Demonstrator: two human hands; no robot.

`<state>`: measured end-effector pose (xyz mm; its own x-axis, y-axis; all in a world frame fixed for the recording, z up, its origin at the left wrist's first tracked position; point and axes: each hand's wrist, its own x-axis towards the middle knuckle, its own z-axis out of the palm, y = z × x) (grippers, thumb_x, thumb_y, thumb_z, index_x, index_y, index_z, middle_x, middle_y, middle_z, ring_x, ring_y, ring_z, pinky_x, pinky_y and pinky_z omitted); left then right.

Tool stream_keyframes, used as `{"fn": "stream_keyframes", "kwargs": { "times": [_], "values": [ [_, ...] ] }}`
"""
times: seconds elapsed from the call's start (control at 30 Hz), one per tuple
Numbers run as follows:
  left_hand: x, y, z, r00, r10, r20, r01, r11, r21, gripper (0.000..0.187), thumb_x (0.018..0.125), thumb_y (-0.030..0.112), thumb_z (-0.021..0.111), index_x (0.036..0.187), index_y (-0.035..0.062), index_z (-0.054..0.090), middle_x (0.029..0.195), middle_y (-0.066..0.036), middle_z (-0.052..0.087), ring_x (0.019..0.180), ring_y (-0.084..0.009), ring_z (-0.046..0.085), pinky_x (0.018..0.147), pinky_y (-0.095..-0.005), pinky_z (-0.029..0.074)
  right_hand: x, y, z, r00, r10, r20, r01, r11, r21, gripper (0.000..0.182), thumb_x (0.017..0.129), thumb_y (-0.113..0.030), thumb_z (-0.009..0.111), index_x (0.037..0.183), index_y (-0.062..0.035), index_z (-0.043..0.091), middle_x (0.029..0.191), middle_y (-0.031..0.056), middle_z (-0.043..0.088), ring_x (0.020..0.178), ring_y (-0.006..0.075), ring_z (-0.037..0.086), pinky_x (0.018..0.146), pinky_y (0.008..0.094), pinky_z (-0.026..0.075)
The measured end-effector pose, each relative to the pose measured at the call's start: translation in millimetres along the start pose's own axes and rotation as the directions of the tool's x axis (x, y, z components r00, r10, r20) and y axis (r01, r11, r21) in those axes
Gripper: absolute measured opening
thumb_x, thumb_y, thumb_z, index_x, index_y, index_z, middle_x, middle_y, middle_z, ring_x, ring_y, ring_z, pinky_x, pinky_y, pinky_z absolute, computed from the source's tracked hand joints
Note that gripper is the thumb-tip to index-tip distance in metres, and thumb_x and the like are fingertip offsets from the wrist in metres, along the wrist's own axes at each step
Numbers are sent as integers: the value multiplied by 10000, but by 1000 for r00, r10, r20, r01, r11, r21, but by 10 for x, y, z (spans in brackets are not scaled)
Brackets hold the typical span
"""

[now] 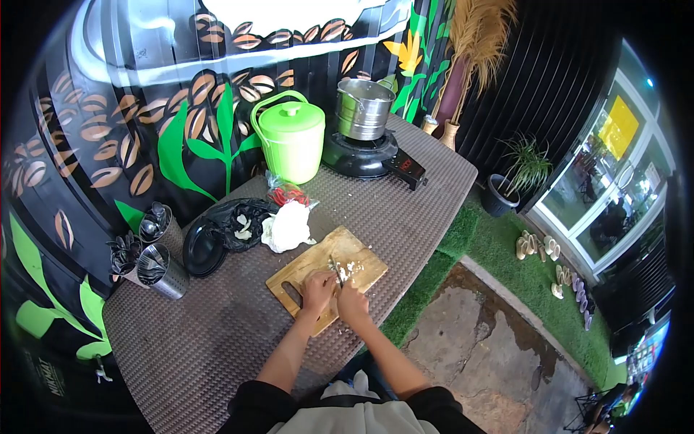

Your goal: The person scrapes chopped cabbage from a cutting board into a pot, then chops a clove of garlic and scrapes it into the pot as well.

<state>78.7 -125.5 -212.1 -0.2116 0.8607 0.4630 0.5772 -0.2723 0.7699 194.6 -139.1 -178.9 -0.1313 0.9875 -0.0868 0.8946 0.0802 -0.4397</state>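
A wooden cutting board (370, 276) with a slot handle lies on the brown woven-pattern table. My right hand (353, 304) is closed around the handle of a knife (338, 272), whose blade points away from me over the board. Close beside the blade, my left hand (317, 291) rests on the board with its fingers curled together; whatever they hold is hidden. Small chopped white pieces (352, 267), perhaps garlic, are scattered right of the blade.
Beyond the board are a crumpled white bag (289, 227), red chillies in clear plastic (289, 194), a black plastic bag (238, 218) and a black plate (204, 247). Cutlery holders (163, 273) stand left. A green lidded bucket (293, 141) and a metal pot (363, 110) on a stove (359, 157) stand behind.
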Motion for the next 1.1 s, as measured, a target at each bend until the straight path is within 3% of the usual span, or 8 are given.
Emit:
{"fn": "stream_keyframes", "kwargs": {
  "times": [0.1, 0.23, 0.47, 0.53, 0.7, 0.93, 1.0, 1.1],
  "values": [
    [-1, -9, -74, 997, -43, 61, 44, 999, -17, 166, 772, 99, 658, 904, 5, 695, 911, -146, 674, 875, -302, 622, 781, -376, 490, 227, 120, -176, 979, -174, 107, 179, 983, -35, 338, 925, -255, 428, 978, 64, 526, 805, 265, 638, 764, 405, 654, 693, 473, 521],
    [85, -16, -240, 986, 38, 160, -15, 990, -141, 239, 745, 109, 685, 949, -15, 680, 984, -158, 664, 927, -311, 619, 818, -376, 484, 269, 72, -432, 919, -57, 389, 32, 997, 71, 372, 933, -254, 405, 956, 92, 539, 809, 280, 634, 702, 400, 651, 685, 472, 518],
    [198, -160, -406, 960, 198, 199, -202, 979, -4, 318, 670, 42, 758, 974, -1, 678, 871, -110, 662, 749, -254, 630, 689, -331, 500, -229, -56, -46, 988, 90, 128, -91, 996, 1, 330, 915, -281, 474, 1072, 2, 410, 883, 239, 651, 843, 382, 658, 714, 463, 534],
    [179, -179, -401, 934, -58, 353, 67, 998, -13, 309, 635, 15, 771, 932, -9, 685, 820, -110, 656, 691, -242, 621, 640, -315, 495, -228, -77, -40, 988, 90, 125, -93, 995, 18, 321, 928, -290, 451, 1051, 6, 433, 882, 256, 644, 838, 402, 649, 727, 489, 518],
    [195, -260, -248, 946, -97, 310, 128, 988, -82, 247, 690, -7, 739, 928, -40, 682, 800, -131, 679, 695, -203, 659, 626, -274, 524, 93, 39, -85, 999, -34, 33, 37, 997, -67, 325, 928, -277, 446, 1038, 27, 478, 865, 257, 646, 807, 411, 648, 707, 496, 514],
    [160, -233, -155, 918, -340, 203, 385, 887, -254, 175, 797, -24, 656, 964, -77, 662, 850, -146, 693, 757, -188, 677, 661, -262, 548, 70, -46, -512, 912, 12, 409, -59, 993, 102, 348, 923, -260, 447, 1037, 65, 503, 856, 281, 631, 798, 409, 647, 701, 478, 508],
    [111, -237, -92, 933, -318, 166, 356, 876, -324, 179, 796, -13, 664, 963, -77, 662, 849, -148, 693, 757, -183, 675, 665, -262, 546, -167, 3, -162, 995, -34, 92, 33, 999, 6, 304, 918, -242, 457, 1039, 36, 469, 832, 265, 641, 785, 399, 655, 683, 469, 521],
    [53, -254, -45, 962, -253, 103, 273, 901, -336, 187, 791, 17, 684, 951, -76, 665, 852, -153, 692, 759, -182, 674, 674, -263, 543, -311, -66, 2, 993, 70, 92, -61, 993, -99, 269, 909, -220, 470, 1057, 1, 426, 842, 249, 650, 819, 389, 658, 701, 474, 527]
  ]
}}
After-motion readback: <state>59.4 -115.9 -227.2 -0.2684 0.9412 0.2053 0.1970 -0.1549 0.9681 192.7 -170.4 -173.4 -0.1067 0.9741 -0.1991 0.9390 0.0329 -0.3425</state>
